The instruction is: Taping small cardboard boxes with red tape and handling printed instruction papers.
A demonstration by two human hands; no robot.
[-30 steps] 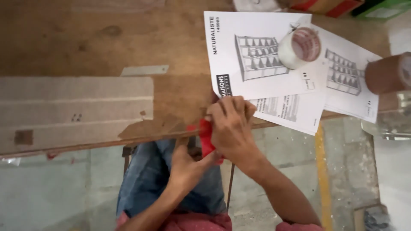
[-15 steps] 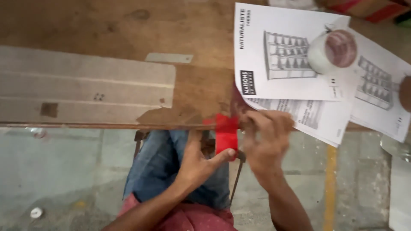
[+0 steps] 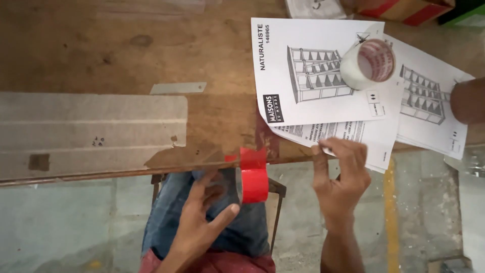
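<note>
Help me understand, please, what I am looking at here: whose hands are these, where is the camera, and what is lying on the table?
There is no machine here. The one view comes from a camera worn on a person's head, looking straight down at their own two bare hands and denim-clad lap.

The left hand touches a strip of red tape that is stuck over the edge of the wooden table and hangs below it. The right hand rests its fingertips on the lowest of several printed instruction sheets showing shelf drawings.

On those sheets stands a roll of clear packing tape. To the left lies a flat grey cardboard piece, with a small pale strip just above it. Neither hand grips anything firmly.
</note>
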